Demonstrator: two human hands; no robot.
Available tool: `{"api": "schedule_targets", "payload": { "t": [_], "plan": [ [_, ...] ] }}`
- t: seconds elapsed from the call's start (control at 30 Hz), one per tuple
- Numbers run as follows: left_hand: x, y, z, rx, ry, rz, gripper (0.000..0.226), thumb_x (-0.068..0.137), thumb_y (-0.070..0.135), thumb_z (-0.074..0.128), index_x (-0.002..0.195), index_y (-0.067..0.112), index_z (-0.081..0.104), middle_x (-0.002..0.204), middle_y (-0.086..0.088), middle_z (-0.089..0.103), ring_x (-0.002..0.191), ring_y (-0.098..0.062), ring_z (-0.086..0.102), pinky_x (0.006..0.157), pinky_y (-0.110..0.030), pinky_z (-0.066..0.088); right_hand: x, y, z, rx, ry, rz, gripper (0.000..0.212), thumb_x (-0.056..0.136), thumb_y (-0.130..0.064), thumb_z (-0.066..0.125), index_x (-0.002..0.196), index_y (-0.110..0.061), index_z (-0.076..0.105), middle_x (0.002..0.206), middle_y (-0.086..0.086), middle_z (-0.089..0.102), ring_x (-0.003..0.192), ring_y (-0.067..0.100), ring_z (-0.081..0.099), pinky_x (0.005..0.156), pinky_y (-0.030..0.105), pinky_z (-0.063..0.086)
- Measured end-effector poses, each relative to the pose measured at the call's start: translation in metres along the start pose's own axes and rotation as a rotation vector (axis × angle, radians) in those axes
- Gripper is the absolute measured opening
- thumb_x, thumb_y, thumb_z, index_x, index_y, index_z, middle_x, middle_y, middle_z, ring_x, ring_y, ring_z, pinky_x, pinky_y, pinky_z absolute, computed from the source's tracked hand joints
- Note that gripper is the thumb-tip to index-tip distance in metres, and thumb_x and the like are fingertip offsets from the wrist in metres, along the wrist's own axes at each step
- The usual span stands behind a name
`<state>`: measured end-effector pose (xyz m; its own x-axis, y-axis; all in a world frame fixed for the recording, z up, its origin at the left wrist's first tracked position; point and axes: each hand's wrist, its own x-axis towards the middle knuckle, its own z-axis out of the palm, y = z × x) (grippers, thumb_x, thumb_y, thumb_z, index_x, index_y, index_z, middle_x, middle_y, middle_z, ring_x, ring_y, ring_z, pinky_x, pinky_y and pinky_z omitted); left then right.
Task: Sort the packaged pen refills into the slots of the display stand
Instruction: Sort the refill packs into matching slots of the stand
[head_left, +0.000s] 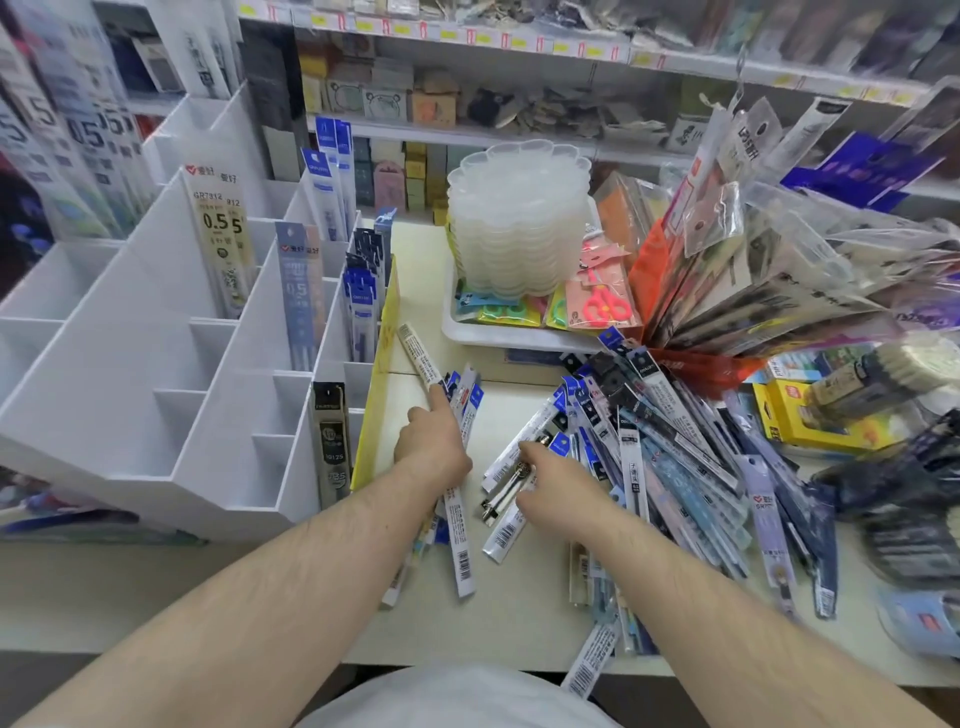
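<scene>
A: Left hand (434, 447) status?

B: Fingers curled round a small bundle of refill packs (460, 525), forefinger stretched along one pack that points up toward the stand. Bundle lies on the counter (291, 582), lower ends fan out past the wrist.

A: Right hand (553, 483)?

B: Down on the near edge of the loose pile of refill packs (670, 467). Thumb and forefinger pinch the top of a clear pack with white barcode ends. Other fingers hidden under the hand.

A: Where's the stock?

B: Pile spreads across the counter right of both hands, packs crossing each other, mostly blue, black and white headers. One pack hangs over the front edge.

A: Stand?

B: White stepped display stand (156, 332) left of the hands, just beside the bundle. Some slots filled: tall beige "0.5" packs in an upper slot, grey-blue packs below, dark blue packs in the right column, one black pack in a front slot.

A: Beyond that?

B: White tray (498, 338) behind the pile, holding a stack of clear plastic boxes (519, 218) and pink scissors (605, 304) in packaging. Bagged stationery fans out on the right.
</scene>
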<state>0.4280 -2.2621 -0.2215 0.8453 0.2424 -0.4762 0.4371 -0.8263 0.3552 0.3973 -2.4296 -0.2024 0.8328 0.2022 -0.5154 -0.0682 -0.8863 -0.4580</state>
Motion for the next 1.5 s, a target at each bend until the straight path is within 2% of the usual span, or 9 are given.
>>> {"api": "schedule_targets", "payload": {
  "t": [0.27,0.47,0.6,0.83,1.07,1.17,1.3,1.4,1.5],
  "plan": [
    [-0.022,-0.022,-0.013,-0.259,-0.043,0.200,0.105,0.073,0.019,0.074,0.153,0.037,0.009,0.108,0.004,0.067,0.085,-0.017,0.065,0.059,-0.026,0.047,0.010,-0.005,-0.005,0.247,0.124,0.022,0.049,0.086,-0.019,0.059,0.135,-0.021,0.057,0.128,-0.006,0.064,0.110,0.013,0.060,0.087,0.025,0.045],
    [-0.046,-0.031,-0.047,-0.588,0.085,0.376,0.099,0.067,0.014,0.077,0.140,0.053,0.022,0.116,0.019,0.066,0.092,0.001,0.068,0.079,-0.023,0.059,0.026,-0.016,-0.015,0.635,0.237,0.040,0.025,0.087,-0.007,0.055,0.097,-0.028,0.065,0.109,0.000,0.071,0.097,0.019,0.066,0.092,0.039,0.055],
    [-0.060,-0.029,-0.080,-0.703,0.284,0.459,0.089,0.068,0.021,0.077,0.135,0.053,0.028,0.105,0.035,0.065,0.088,0.011,0.067,0.069,-0.005,0.050,0.039,-0.034,-0.010,0.141,0.122,-0.117,0.046,0.086,-0.009,0.051,0.127,-0.027,0.064,0.134,-0.005,0.061,0.118,0.017,0.055,0.100,0.029,0.043],
    [-0.081,-0.029,-0.114,-0.788,0.531,0.498,0.084,0.072,0.015,0.081,0.115,0.070,0.034,0.106,0.039,0.062,0.099,0.012,0.063,0.073,-0.002,0.047,0.065,-0.087,0.011,-0.475,-0.074,-0.325,0.087,0.083,-0.004,0.054,0.157,-0.024,0.015,0.168,0.002,-0.003,0.148,0.036,0.010,0.118,0.052,0.016],
    [-0.085,-0.034,-0.114,-0.851,0.621,0.473,0.077,0.076,0.006,0.081,0.137,0.027,0.040,0.102,0.040,0.062,0.096,0.011,0.065,0.074,-0.005,0.050,0.049,-0.066,0.013,-0.838,0.000,-0.438,0.037,0.091,-0.031,0.052,0.124,-0.016,0.060,0.123,0.008,0.054,0.118,0.032,0.048,0.097,0.045,0.031],
    [-0.085,-0.028,-0.108,-0.884,0.603,0.480,0.075,0.076,0.004,0.080,0.133,0.035,0.041,0.103,0.041,0.061,0.097,0.013,0.064,0.073,-0.003,0.048,0.029,-0.053,0.002,-0.522,-0.049,-0.316,0.032,0.091,-0.027,0.051,0.116,-0.021,0.070,0.112,0.003,0.063,0.107,0.026,0.058,0.094,0.038,0.039],
    [-0.086,-0.021,-0.098,-0.867,0.559,0.492,0.077,0.077,0.009,0.080,0.125,0.054,0.039,0.107,0.039,0.060,0.101,0.013,0.062,0.074,-0.003,0.049,0.004,-0.051,-0.040,0.774,-0.086,-0.179,0.046,0.069,-0.015,0.057,0.113,-0.022,0.068,0.116,0.000,0.070,0.112,0.017,0.062,0.086,0.026,0.046],
    [-0.083,-0.016,-0.093,-0.915,0.536,0.502,0.073,0.077,0.006,0.079,0.128,0.041,0.040,0.107,0.034,0.062,0.101,0.009,0.064,0.077,-0.005,0.050,-0.016,-0.061,-0.048,0.747,-0.304,-0.434,0.083,0.059,-0.023,0.070,0.137,-0.035,0.044,0.130,-0.017,0.059,0.125,0.001,0.052,0.089,0.017,0.045],
    [-0.082,-0.008,-0.085,-0.968,0.544,0.521,0.071,0.077,0.002,0.080,0.127,0.034,0.043,0.108,0.027,0.066,0.101,0.004,0.067,0.079,-0.007,0.051,-0.017,-0.080,-0.028,0.666,-0.271,-0.537,0.079,0.064,-0.009,0.080,0.128,-0.042,0.047,0.110,-0.014,0.069,0.098,0.012,0.071,0.069,0.030,0.060]
  ]
}}
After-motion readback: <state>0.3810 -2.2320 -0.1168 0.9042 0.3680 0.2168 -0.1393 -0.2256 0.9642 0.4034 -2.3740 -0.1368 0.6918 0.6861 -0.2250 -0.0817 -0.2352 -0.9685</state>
